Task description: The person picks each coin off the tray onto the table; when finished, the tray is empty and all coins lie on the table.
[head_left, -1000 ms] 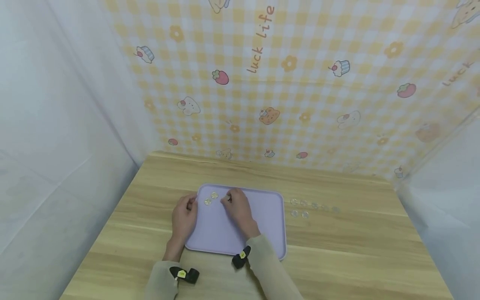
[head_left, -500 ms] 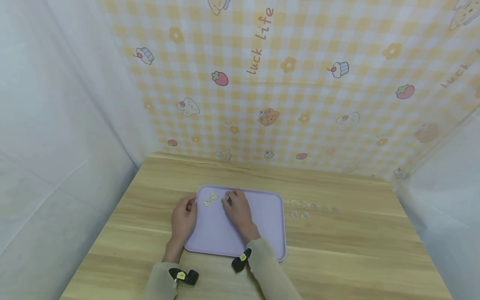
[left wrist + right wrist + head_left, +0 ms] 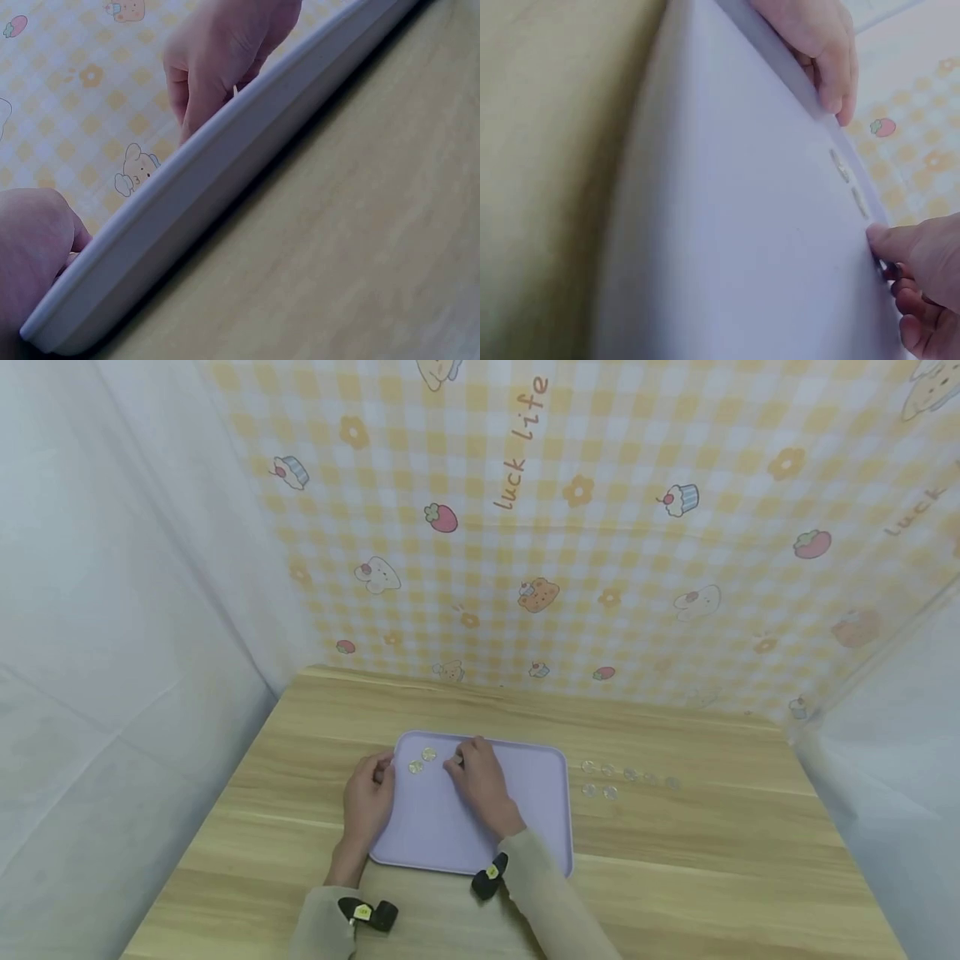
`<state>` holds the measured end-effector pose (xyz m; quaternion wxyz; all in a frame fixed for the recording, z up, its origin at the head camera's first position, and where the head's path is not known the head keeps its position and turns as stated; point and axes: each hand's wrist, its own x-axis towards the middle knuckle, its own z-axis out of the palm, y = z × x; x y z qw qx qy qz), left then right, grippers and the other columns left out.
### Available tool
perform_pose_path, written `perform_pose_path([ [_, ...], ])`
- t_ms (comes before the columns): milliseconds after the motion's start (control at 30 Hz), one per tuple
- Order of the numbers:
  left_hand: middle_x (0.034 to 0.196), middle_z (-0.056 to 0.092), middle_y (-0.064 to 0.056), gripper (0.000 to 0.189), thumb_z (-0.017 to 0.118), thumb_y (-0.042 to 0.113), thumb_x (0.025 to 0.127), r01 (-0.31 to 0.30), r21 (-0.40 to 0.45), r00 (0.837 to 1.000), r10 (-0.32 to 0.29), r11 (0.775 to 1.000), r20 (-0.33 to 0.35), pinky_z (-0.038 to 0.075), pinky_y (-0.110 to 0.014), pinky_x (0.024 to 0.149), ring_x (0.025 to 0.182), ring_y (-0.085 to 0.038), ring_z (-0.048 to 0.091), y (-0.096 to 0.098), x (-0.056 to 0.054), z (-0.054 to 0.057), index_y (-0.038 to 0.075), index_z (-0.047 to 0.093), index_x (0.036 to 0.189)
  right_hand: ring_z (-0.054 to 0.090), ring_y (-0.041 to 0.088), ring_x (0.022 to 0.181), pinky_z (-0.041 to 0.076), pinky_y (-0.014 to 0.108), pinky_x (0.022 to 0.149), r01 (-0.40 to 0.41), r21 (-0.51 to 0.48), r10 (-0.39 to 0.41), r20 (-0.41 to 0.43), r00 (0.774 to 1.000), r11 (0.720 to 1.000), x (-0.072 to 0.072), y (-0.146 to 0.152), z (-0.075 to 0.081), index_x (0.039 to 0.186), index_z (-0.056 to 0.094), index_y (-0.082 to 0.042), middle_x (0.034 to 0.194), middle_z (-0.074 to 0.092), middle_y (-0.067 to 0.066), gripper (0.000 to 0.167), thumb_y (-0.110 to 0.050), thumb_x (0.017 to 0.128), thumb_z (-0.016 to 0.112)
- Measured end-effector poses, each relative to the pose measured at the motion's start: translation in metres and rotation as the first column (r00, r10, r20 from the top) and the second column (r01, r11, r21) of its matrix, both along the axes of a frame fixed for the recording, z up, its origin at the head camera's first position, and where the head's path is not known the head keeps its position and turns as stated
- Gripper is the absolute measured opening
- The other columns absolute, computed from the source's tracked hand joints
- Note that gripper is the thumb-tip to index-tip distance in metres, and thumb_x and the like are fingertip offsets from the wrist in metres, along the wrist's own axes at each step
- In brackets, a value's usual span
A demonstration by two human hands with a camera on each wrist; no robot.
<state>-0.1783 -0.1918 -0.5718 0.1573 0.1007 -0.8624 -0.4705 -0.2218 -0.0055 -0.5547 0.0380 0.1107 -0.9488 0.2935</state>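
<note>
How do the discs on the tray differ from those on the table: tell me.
The tray discs look gold-toned; the table discs look pale and clear. Tray discs number two; table discs number seven, in rows of five and two. Tray discs lie on the lilac tray; table discs on the wooden table. Both are small, round and flat.
</note>
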Motion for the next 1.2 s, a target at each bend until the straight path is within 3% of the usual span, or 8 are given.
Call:
perform_pose_path([
  [133,0.099,0.065,-0.008,0.023,0.058,0.010,0.098,0.005,-0.002,1.000,-0.005,1.000,-0.006,0.048,-0.021,0.068,0.082,-0.017,0.059,0.000,-0.001,0.000,0.005,0.068,0.118,0.052,0.013,0.079,0.050,0.028,0.071,-0.021,0.101,0.026,-0.043,0.999,0.995,0.000,-0.002,0.006,0.085,0.072,-0.005,0.087,0.057,0.001,0.017,-0.021,0.091,0.069],
  [267,0.096,0.066,-0.009,0.022,0.060,0.008,0.096,-0.004,-0.007,0.999,0.004,1.000,-0.034,0.048,-0.022,0.066,0.080,-0.017,0.059,-0.001,-0.001,0.001,0.003,0.069,0.116,0.051,0.014,0.070,0.048,0.028,0.060,-0.062,0.258,0.098,-0.129,0.987,0.964,0.002,-0.007,0.013,0.083,0.076,0.000,0.080,0.058,0.006,0.019,-0.016,0.090,0.070],
  [333,0.096,0.066,-0.009,0.022,0.060,0.008,0.096,-0.008,-0.011,0.999,0.007,1.000,-0.039,0.048,-0.022,0.066,0.080,-0.017,0.059,-0.001,-0.002,0.001,0.003,0.069,0.115,0.048,0.013,0.068,0.046,0.027,0.058,-0.069,0.290,0.112,-0.132,0.985,0.954,0.002,-0.008,0.014,0.084,0.076,0.000,0.078,0.056,0.005,0.019,-0.016,0.091,0.069],
  [567,0.097,0.066,-0.009,0.023,0.059,0.010,0.097,0.007,-0.005,1.000,-0.007,1.000,-0.009,0.048,-0.021,0.067,0.081,-0.018,0.059,-0.001,-0.001,0.002,0.004,0.068,0.117,0.040,0.010,0.068,0.039,0.022,0.058,-0.069,0.164,0.086,-0.102,0.991,0.984,0.001,-0.002,0.005,0.060,0.058,-0.010,0.075,0.048,0.000,0.030,-0.010,0.089,0.066],
  [733,0.096,0.065,-0.009,0.022,0.059,0.010,0.097,0.003,-0.006,1.000,-0.003,1.000,-0.006,0.048,-0.021,0.065,0.080,-0.018,0.058,-0.001,0.000,0.003,0.003,0.068,0.116,0.052,0.013,0.075,0.049,0.026,0.067,-0.040,0.045,0.046,-0.149,0.988,0.998,0.005,0.004,-0.004,0.081,0.071,-0.006,0.084,0.058,0.002,0.007,-0.009,0.086,0.068],
  [833,0.096,0.065,-0.008,0.022,0.059,0.011,0.097,0.002,-0.012,1.000,-0.002,1.000,-0.003,0.048,-0.021,0.066,0.080,-0.017,0.059,-0.001,0.000,0.002,0.004,0.068,0.116,0.059,0.016,0.081,0.053,0.029,0.073,-0.013,-0.028,0.007,-0.206,0.978,1.000,0.007,0.007,-0.007,0.094,0.076,-0.003,0.089,0.064,0.005,0.012,-0.010,0.086,0.069],
  [1000,0.097,0.065,-0.009,0.023,0.059,0.010,0.097,0.002,-0.007,1.000,-0.002,1.000,-0.001,0.048,-0.022,0.067,0.081,-0.018,0.059,-0.001,0.000,0.002,0.003,0.068,0.117,0.064,0.019,0.086,0.056,0.029,0.076,0.016,-0.114,-0.048,-0.283,0.958,0.993,0.007,0.010,-0.011,0.100,0.076,0.000,0.094,0.066,0.008,0.019,-0.012,0.087,0.070],
  [1200,0.097,0.065,-0.009,0.023,0.059,0.010,0.097,0.003,-0.007,1.000,-0.003,1.000,0.002,0.048,-0.021,0.067,0.081,-0.017,0.059,-0.001,0.000,0.003,0.003,0.068,0.117,0.065,0.017,0.083,0.056,0.027,0.074,0.020,-0.165,-0.079,-0.357,0.931,0.986,0.005,0.014,-0.012,0.097,0.076,-0.003,0.093,0.068,0.006,0.015,-0.014,0.086,0.073],
])
